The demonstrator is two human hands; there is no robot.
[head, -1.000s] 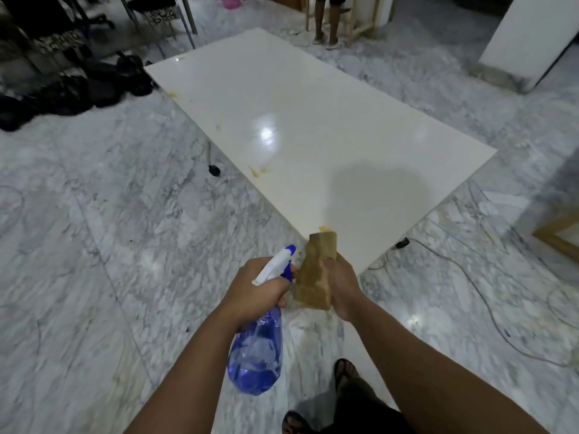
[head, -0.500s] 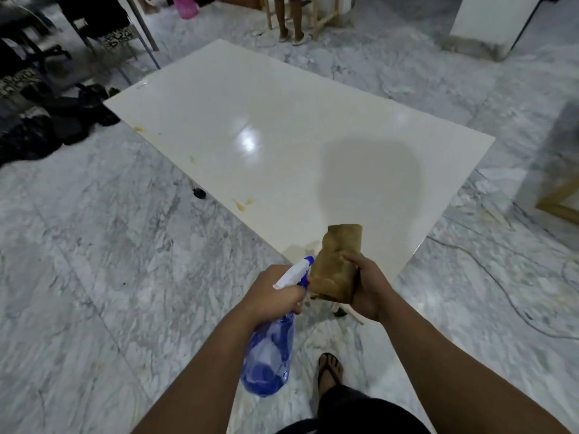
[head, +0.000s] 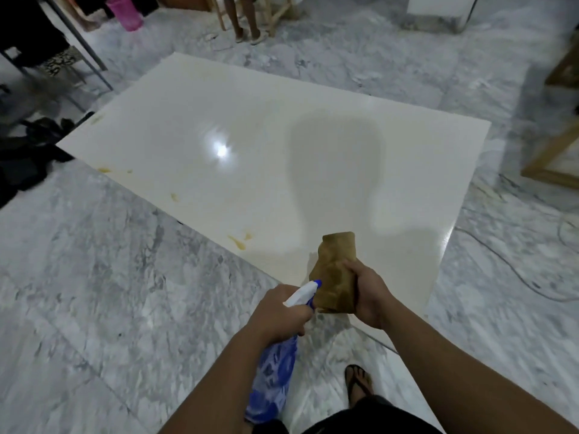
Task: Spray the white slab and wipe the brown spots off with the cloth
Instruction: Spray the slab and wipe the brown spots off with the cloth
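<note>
A large white slab (head: 244,126) lies raised over the marble floor, filling the middle of the head view. Brown spots (head: 239,241) run along its near left edge, with more spots farther left (head: 105,170). My left hand (head: 279,311) grips the neck of a blue spray bottle (head: 272,377) whose white nozzle (head: 302,292) points toward the slab's near corner. My right hand (head: 369,296) holds a folded brown cloth (head: 336,270) upright over that corner, touching the nozzle's side.
Another person's legs (head: 246,20) stand beyond the slab's far end by a wooden frame. A pink bucket (head: 123,12) sits at the back left, dark bags (head: 22,151) at left, wooden frames (head: 551,145) at right. A cable (head: 507,267) trails across the floor. My sandalled foot (head: 358,383) is below.
The view has moved closer to and round the slab's near corner. Both hands stay together, with the cloth now over the corner of the slab.
</note>
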